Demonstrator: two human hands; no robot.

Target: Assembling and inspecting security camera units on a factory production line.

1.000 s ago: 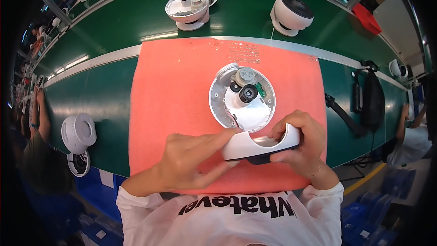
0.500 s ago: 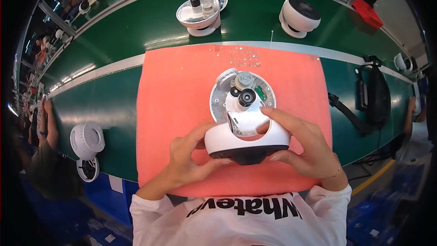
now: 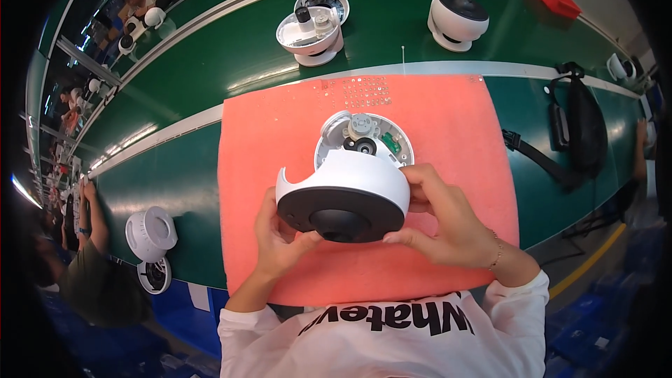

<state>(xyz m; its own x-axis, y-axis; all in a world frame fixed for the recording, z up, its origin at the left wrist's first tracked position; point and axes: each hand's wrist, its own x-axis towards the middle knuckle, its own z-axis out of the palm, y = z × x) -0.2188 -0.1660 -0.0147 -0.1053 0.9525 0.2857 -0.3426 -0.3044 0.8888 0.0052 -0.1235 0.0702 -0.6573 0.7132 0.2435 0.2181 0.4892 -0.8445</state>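
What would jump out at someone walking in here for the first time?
Probably the white shell with a black front, held tilted near the middle by the fingers of the left hand and right hand. Just beyond, partly hidden, an open white housing shows a green board on the pink mat. A rounded white device stands at the upper right.
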